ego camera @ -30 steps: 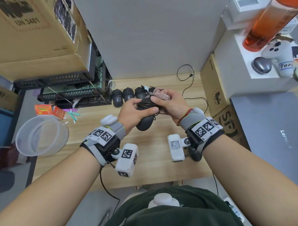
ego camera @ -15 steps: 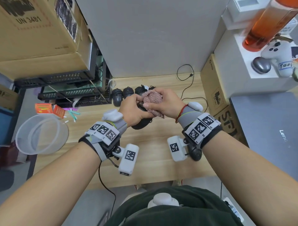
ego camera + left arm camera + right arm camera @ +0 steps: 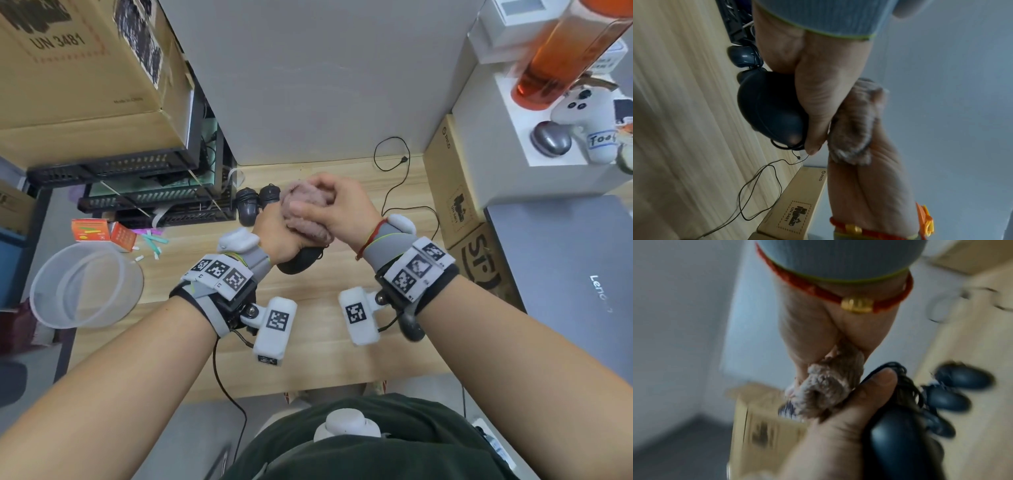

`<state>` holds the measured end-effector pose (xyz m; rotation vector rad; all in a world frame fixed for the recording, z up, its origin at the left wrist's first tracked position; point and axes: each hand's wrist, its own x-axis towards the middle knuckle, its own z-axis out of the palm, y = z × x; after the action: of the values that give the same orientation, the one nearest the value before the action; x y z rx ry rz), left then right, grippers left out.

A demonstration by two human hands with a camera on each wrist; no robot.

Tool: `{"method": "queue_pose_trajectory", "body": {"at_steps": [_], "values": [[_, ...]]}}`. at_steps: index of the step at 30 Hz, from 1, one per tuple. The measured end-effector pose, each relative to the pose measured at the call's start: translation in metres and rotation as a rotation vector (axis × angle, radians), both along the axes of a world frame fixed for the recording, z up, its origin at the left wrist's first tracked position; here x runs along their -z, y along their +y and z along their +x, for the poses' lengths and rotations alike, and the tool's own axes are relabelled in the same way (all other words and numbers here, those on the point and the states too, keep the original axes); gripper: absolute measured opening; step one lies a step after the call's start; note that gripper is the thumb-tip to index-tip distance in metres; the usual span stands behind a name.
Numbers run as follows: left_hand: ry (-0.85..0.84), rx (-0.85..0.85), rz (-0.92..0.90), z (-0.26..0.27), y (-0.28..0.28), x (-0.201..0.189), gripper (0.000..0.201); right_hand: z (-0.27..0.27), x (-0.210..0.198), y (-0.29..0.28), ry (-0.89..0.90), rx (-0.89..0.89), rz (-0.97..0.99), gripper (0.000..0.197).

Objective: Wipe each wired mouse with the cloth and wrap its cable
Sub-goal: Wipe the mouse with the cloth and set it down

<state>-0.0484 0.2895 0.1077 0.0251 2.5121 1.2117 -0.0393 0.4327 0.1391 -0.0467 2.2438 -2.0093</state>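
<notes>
My left hand (image 3: 277, 236) grips a black wired mouse (image 3: 298, 262) above the wooden desk (image 3: 308, 346), its cable coiled round the body (image 3: 906, 386). In the left wrist view the mouse (image 3: 770, 110) sits in my palm under the thumb. My right hand (image 3: 337, 209) holds a bunched pinkish-brown cloth (image 3: 306, 209) and presses it onto the top of the mouse. The cloth (image 3: 857, 123) hides most of the mouse in the head view. Two other black mice (image 3: 247, 202) with wrapped cables lie at the back of the desk, left of my hands.
A loose thin black cable (image 3: 394, 164) lies at the back right of the desk. Cardboard boxes (image 3: 455, 202) and a closed laptop (image 3: 568, 274) stand at the right. Black crates (image 3: 137, 192) and a clear plastic tub (image 3: 82, 284) are at the left.
My right hand has brought the cloth over the mouse and moved it across the top toward the far end. Both hands have lifted slightly and turned; the left still grips the mouse.
</notes>
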Motion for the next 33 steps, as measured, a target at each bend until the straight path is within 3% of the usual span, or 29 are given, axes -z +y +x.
{"method": "queue_pose_trajectory", "body": {"at_steps": [2, 4, 7, 10, 12, 15, 21, 26, 30, 33], "values": [[-0.004, -0.054, 0.038, 0.000, 0.000, -0.001, 0.079, -0.002, 0.005, 0.006, -0.095, 0.114, -0.377, 0.022], [-0.025, -0.100, 0.045, 0.000, 0.001, -0.006, 0.073, -0.007, 0.011, 0.018, -0.139, 0.265, -0.493, 0.022], [-0.013, -0.114, 0.089, 0.001, -0.001, -0.010, 0.069, -0.008, 0.017, 0.033, -0.141, 0.298, -0.332, 0.021], [-0.003, -0.108, 0.091, 0.003, -0.001, -0.015, 0.066, 0.001, 0.014, 0.033, -0.154, 0.118, -0.094, 0.018], [-0.021, -0.106, 0.109, 0.005, 0.002, -0.016, 0.073, 0.006, 0.013, 0.029, -0.234, 0.014, -0.055, 0.026], [-0.035, -0.119, 0.129, 0.006, 0.005, -0.014, 0.079, 0.009, 0.011, 0.023, -0.383, -0.052, -0.176, 0.036], [-0.076, -0.135, 0.239, 0.009, 0.008, -0.019, 0.082, 0.009, 0.012, 0.028, -0.399, 0.004, -0.322, 0.041], [-0.172, -0.133, 0.415, 0.018, 0.006, -0.025, 0.101, 0.007, 0.014, 0.034, -0.461, 0.077, -0.493, 0.031], [-0.269, -0.074, 0.525, 0.028, 0.004, -0.030, 0.087, 0.008, 0.019, 0.035, -0.480, 0.128, -0.548, 0.037], [-0.309, -0.106, 0.620, 0.028, 0.005, -0.031, 0.088, 0.011, 0.016, 0.032, -0.443, 0.103, -0.521, 0.026]]}}
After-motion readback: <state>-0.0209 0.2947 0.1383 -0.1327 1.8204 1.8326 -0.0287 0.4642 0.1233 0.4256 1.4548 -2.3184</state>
